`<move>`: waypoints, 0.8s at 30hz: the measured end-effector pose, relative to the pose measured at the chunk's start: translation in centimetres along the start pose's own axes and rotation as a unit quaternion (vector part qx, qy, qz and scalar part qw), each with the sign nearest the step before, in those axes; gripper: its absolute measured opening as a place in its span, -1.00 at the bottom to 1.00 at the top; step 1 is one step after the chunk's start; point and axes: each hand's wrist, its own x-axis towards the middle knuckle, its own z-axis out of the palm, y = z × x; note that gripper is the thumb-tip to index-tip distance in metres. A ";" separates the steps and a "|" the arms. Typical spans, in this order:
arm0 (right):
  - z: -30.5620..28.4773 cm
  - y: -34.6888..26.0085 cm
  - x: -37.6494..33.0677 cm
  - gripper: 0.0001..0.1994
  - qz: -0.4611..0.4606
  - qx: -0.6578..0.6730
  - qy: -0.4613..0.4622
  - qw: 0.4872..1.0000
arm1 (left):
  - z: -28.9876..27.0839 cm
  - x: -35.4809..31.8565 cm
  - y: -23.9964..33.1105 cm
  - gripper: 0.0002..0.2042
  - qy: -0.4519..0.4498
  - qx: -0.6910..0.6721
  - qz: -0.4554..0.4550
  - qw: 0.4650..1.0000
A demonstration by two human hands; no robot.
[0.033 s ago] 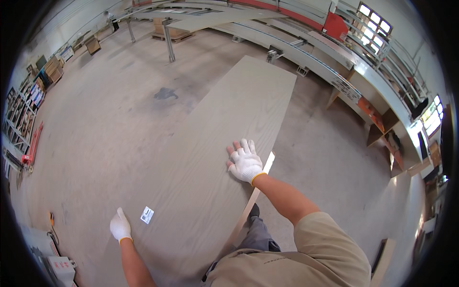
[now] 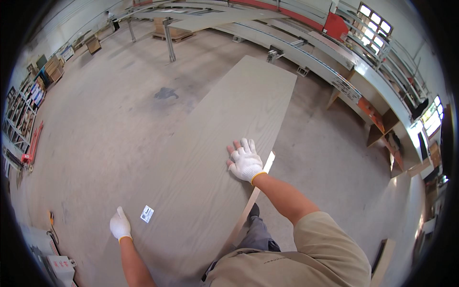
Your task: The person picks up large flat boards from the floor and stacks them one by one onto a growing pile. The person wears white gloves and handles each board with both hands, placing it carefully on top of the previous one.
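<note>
A long grey-brown wood-grain panel (image 2: 205,158) stretches away in front of me, lying at a slant from lower left to upper right. My left hand (image 2: 120,226), in a white knitted glove, holds the panel's left edge; its thumb shows and the other fingers are hidden. Close beside it, a small white printed label (image 2: 147,214) sticks to the panel's face. My right hand (image 2: 245,161), in a white glove with bare fingertips showing, lies flat on the panel near its right edge, fingers spread. Under that edge a pale strip shows next to my wrist.
Beyond the panel's far end runs a long machine bed (image 2: 287,46) with metal legs. Shelving (image 2: 392,126) stands to the right. At far left are a red pallet jack (image 2: 32,148) and racks. A person (image 2: 113,20) stands in the distance. A board edge (image 2: 384,263) shows at lower right.
</note>
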 end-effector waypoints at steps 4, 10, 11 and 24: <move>-1.6 -0.5 0.1 -0.43 0.005 0.002 -0.029 1.000 | 0.3 0.2 -0.4 -0.30 0.010 0.004 -0.003 1.000; -0.7 -0.2 0.0 -0.44 -0.004 0.008 0.012 1.000 | 0.4 0.1 -0.4 -0.31 0.016 0.007 0.003 1.000; -0.5 -0.1 0.0 -0.44 -0.004 0.005 0.018 1.000 | 0.4 0.1 -0.3 -0.31 0.015 0.008 0.001 1.000; -0.5 0.0 0.0 -0.41 -0.006 0.010 0.020 1.000 | -0.1 -0.2 0.5 -0.29 0.017 0.007 -0.025 1.000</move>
